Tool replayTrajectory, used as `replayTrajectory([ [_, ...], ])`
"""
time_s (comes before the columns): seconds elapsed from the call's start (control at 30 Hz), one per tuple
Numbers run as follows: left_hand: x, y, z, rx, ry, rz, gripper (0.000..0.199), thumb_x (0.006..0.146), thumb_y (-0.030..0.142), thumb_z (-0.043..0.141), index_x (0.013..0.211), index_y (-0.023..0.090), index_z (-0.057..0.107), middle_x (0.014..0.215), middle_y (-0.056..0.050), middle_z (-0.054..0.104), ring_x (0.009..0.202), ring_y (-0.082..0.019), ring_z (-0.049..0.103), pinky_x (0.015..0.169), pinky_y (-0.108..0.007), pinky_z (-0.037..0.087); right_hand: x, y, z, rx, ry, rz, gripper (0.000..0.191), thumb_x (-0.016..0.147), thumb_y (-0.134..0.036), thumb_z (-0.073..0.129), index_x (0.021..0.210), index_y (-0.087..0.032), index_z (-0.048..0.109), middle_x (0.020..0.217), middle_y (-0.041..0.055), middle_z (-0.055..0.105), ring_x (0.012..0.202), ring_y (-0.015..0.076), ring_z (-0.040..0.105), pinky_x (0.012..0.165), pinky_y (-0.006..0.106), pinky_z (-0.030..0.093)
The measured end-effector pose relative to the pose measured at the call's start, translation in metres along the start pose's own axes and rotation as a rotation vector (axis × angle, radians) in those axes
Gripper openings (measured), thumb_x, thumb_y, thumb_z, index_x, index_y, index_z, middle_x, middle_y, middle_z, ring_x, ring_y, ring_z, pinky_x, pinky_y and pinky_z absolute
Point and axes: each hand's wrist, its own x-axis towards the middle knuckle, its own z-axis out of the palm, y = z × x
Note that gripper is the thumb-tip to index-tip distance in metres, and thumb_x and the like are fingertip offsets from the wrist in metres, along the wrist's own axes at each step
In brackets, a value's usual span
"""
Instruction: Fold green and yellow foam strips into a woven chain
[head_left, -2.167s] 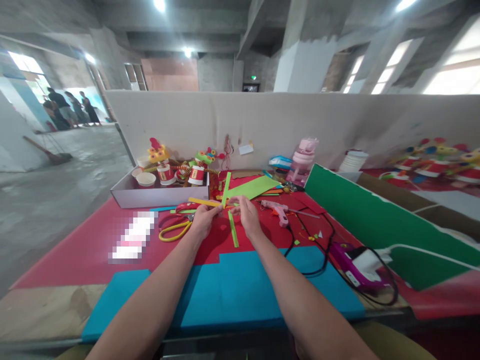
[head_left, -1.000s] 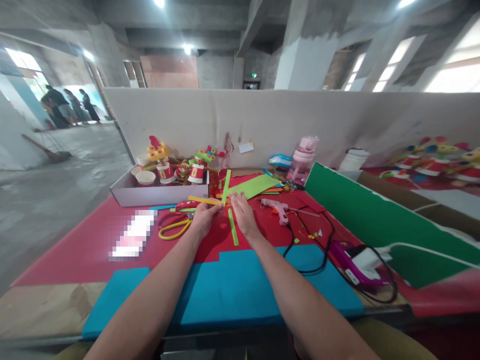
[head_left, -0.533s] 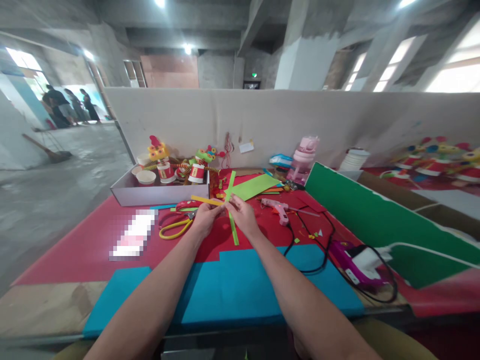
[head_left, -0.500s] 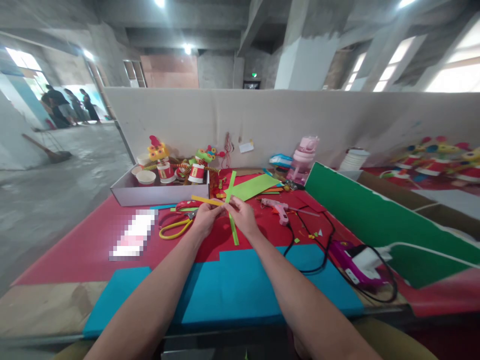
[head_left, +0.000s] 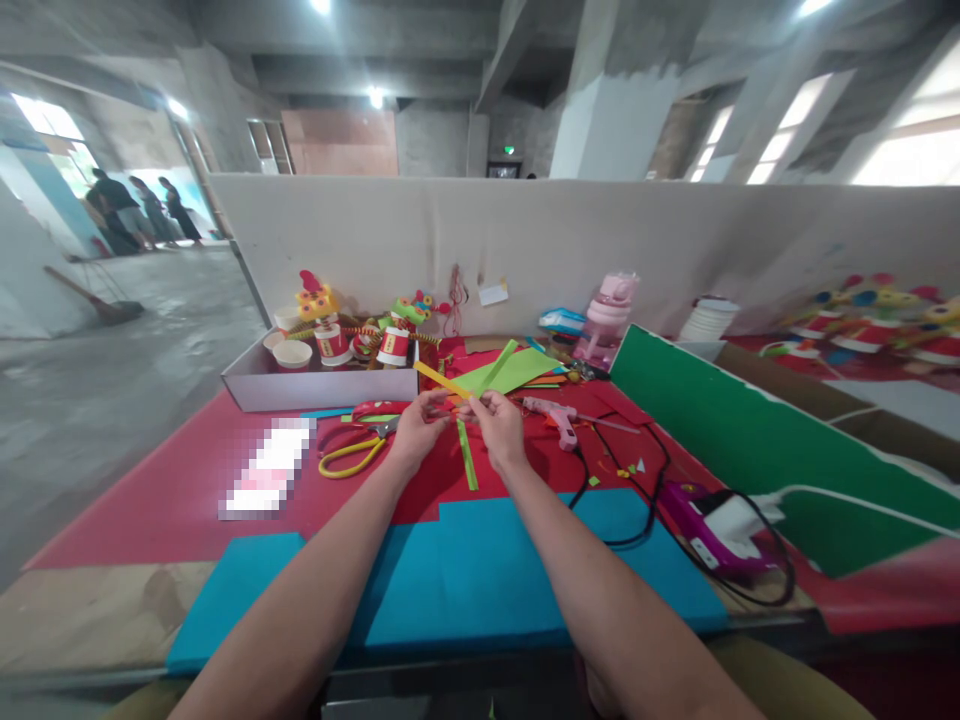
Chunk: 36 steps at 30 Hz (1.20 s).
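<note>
My right hand (head_left: 501,430) pinches a yellow paper strip (head_left: 439,378) and a green paper strip (head_left: 499,364) where their ends meet, so the two spread out in a V. My left hand (head_left: 421,430) is just left of that joint, below the yellow strip, its fingers loosely bent and apart with nothing visible in them. Beneath the hands, another green strip (head_left: 467,458) lies on the red table cover. Left of my left hand are yellow-handled scissors (head_left: 352,458). A pink glue gun (head_left: 559,420) rests right of my right hand.
Behind the hands lies a sheet of green paper (head_left: 517,370). A white box (head_left: 322,392) holds paper-cup figures. Blue sheets (head_left: 465,580) cover the front edge. To the right are a purple power strip (head_left: 712,535), black cables and a green-sided box (head_left: 750,450).
The joined strips have turned clockwise, the yellow end rising and the green end swinging right. My left hand has come off the joint, while my right hand keeps hold.
</note>
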Motion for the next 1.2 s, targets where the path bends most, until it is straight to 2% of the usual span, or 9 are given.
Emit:
replayTrajectory([
  [0.07, 0.000, 0.000, -0.001, -0.044, 0.013, -0.038, 0.040, 0.058, 0.026, 0.079, 0.095, 0.018, 0.066, 0.087, -0.003, 0.070, 0.066, -0.012, 0.062, 0.065, -0.025, 0.048, 0.001, 0.000, 0.001, 0.059, 0.006, 0.015, 0.028, 0.071, -0.045, 0.070, 0.075, -0.020, 0.056, 0.064, 0.0002, 0.067, 0.058, 0.0154, 0.065, 0.064, 0.029, 0.056],
  [0.13, 0.001, 0.001, -0.003, 0.025, 0.024, -0.089, 0.026, 0.065, 0.037, 0.074, 0.077, 0.016, 0.065, 0.062, -0.001, 0.064, 0.052, -0.012, 0.056, 0.055, -0.024, 0.044, 0.001, 0.000, 0.001, 0.065, 0.008, 0.021, 0.028, 0.070, -0.044, 0.071, 0.074, -0.019, 0.058, 0.064, 0.0003, 0.067, 0.058, 0.0153, 0.065, 0.064, 0.029, 0.056],
  [0.23, 0.001, 0.001, -0.006, 0.198, 0.067, -0.120, 0.042, 0.075, 0.047, 0.064, 0.048, 0.017, 0.054, 0.042, -0.001, 0.051, 0.045, -0.012, 0.050, 0.049, -0.024, 0.037, 0.001, 0.000, 0.002, 0.062, 0.008, 0.024, 0.028, 0.069, -0.044, 0.072, 0.074, -0.019, 0.059, 0.065, 0.0004, 0.067, 0.061, 0.0154, 0.065, 0.065, 0.029, 0.055],
  [0.33, 0.002, 0.001, -0.007, 0.164, 0.073, -0.044, 0.032, 0.073, 0.039, 0.067, 0.052, 0.017, 0.058, 0.061, -0.005, 0.063, 0.067, -0.016, 0.060, 0.060, -0.024, 0.044, 0.000, 0.001, 0.003, 0.039, -0.018, -0.007, 0.029, 0.068, -0.045, 0.072, 0.072, -0.020, 0.059, 0.070, 0.0007, 0.068, 0.068, 0.0160, 0.065, 0.069, 0.029, 0.054],
  [0.43, 0.001, 0.004, -0.003, 0.024, -0.031, 0.013, 0.022, 0.060, 0.026, 0.075, 0.080, 0.018, 0.067, 0.084, -0.004, 0.068, 0.076, -0.015, 0.062, 0.066, -0.024, 0.047, -0.002, 0.000, 0.005, 0.019, -0.075, -0.038, 0.028, 0.069, -0.045, 0.072, 0.073, -0.020, 0.060, 0.071, 0.0000, 0.067, 0.070, 0.0152, 0.064, 0.070, 0.028, 0.052],
  [0.63, -0.002, 0.007, -0.001, 0.076, -0.161, -0.133, 0.030, 0.064, 0.038, 0.075, 0.079, 0.016, 0.062, 0.048, 0.006, 0.051, 0.036, -0.006, 0.040, 0.039, -0.020, 0.029, -0.007, -0.005, 0.009, 0.042, -0.124, 0.014, 0.029, 0.068, -0.045, 0.070, 0.075, -0.020, 0.056, 0.067, -0.0016, 0.064, 0.061, 0.0141, 0.059, 0.061, 0.027, 0.050],
  [0.77, -0.002, 0.006, -0.004, 0.200, -0.135, -0.058, 0.031, 0.062, 0.041, 0.077, 0.062, 0.016, 0.060, 0.050, 0.003, 0.053, 0.049, -0.010, 0.050, 0.050, -0.021, 0.038, -0.007, -0.006, 0.008, -0.025, -0.066, -0.029, 0.029, 0.068, -0.045, 0.070, 0.067, -0.020, 0.054, 0.064, -0.0028, 0.059, 0.064, 0.0137, 0.057, 0.064, 0.025, 0.047],
  [0.9, -0.004, 0.007, 0.002, 0.094, -0.162, -0.013, 0.040, 0.060, 0.038, 0.081, 0.090, 0.016, 0.066, 0.086, -0.004, 0.068, 0.077, -0.015, 0.061, 0.069, -0.024, 0.047, -0.006, -0.007, 0.007, 0.021, -0.059, -0.006, 0.028, 0.068, -0.043, 0.070, 0.068, -0.020, 0.054, 0.067, -0.0022, 0.062, 0.066, 0.0141, 0.059, 0.064, 0.025, 0.048],
  [1.2, -0.004, 0.006, 0.002, -0.024, -0.134, -0.084, 0.040, 0.073, 0.053, 0.067, 0.069, 0.013, 0.067, 0.061, -0.002, 0.061, 0.059, -0.012, 0.054, 0.061, -0.025, 0.046, -0.010, -0.008, 0.009, 0.106, -0.151, 0.175, 0.031, 0.064, -0.044, 0.075, 0.073, -0.019, 0.058, 0.065, -0.0005, 0.067, 0.057, 0.0157, 0.064, 0.062, 0.031, 0.057],
])
